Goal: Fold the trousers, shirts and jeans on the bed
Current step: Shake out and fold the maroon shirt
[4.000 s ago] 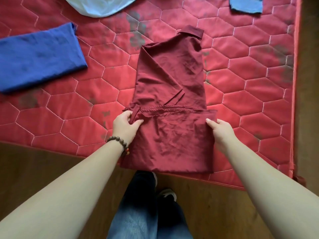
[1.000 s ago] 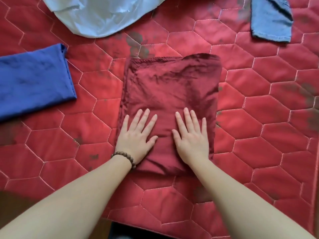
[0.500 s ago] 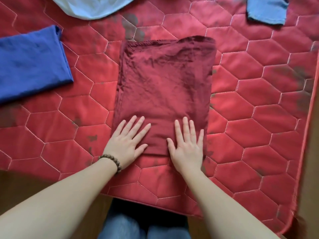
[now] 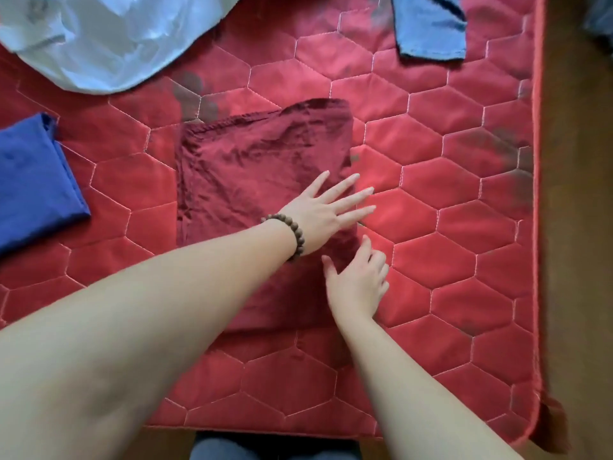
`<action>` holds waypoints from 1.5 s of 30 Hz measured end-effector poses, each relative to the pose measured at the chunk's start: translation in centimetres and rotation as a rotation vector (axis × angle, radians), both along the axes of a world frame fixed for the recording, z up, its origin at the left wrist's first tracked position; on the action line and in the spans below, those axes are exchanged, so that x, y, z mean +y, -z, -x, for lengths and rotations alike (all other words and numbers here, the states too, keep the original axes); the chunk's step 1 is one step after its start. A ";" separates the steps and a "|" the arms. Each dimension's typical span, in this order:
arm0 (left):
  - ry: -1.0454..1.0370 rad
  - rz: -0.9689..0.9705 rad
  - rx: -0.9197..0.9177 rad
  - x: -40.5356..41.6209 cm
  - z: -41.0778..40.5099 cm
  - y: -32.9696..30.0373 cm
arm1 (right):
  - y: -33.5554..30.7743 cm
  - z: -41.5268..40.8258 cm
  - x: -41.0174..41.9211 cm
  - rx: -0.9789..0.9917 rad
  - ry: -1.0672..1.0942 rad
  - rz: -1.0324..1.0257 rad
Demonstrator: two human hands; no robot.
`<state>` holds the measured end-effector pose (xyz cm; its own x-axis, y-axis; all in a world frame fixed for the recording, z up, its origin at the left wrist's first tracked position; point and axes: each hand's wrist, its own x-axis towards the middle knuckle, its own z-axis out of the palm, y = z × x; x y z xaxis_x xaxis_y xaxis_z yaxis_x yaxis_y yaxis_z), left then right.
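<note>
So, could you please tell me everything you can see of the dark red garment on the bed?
The dark red garment is thin, slightly shiny, creased cloth, folded into a flat upright rectangle on the red quilted bed cover. A stitched hem runs along its far edge. The left hand, fingers spread, lies flat across its right side; the right hand touches its right edge nearer the person.

The left hand, a second ago flat on the near left part of the folded shirt, now reaches across it, fingers spread over its right edge. The right hand is no longer flat on top; it sits at the shirt's right edge, fingers loosely bent. Four seconds ago the shirt was only half folded.
</note>
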<state>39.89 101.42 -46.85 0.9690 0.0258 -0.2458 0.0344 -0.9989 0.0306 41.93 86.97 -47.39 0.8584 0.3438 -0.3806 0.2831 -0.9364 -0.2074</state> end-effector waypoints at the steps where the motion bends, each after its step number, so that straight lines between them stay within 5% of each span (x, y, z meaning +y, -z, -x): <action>1: 0.068 -0.021 0.052 0.7 -1.6 0.2 | 0.1 -0.4 0.3 0.045 0.043 -0.016; 4: 0.140 -0.008 0.245 2.8 -3.8 0.5 | 0.5 -1.3 0.9 0.163 0.115 -0.043; 8: 0.156 -0.060 0.178 5.2 -4.1 0.3 | 0.4 -1.8 0.9 0.209 0.047 0.017; 16: 0.169 -0.208 0.153 9.6 -2.3 -0.7 | -0.6 -6.4 -0.9 0.054 -0.241 -0.086; 22: 0.015 -0.103 0.120 11.8 -3.6 -4.3 | -4.7 -13.3 1.1 -0.179 -0.503 -0.098; 35: 0.025 -0.166 -0.540 16.2 -7.5 -20.7 | -20.1 -23.4 2.7 -0.775 -0.751 -0.441; 39: -0.027 -0.223 -0.523 14.3 -4.1 -16.4 | -16.3 -21.6 0.5 -0.792 -0.856 -0.399; 45: -0.131 -0.184 -0.215 9.2 2.7 -5.0 | -4.5 -15.4 -3.4 -0.492 -0.896 -0.157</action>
<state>37.20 110.67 -41.83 0.9838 0.1787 -0.0149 0.1753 -0.9760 -0.1295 57.36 83.60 -42.86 0.3112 0.9492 0.0472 0.9498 -0.3123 0.0186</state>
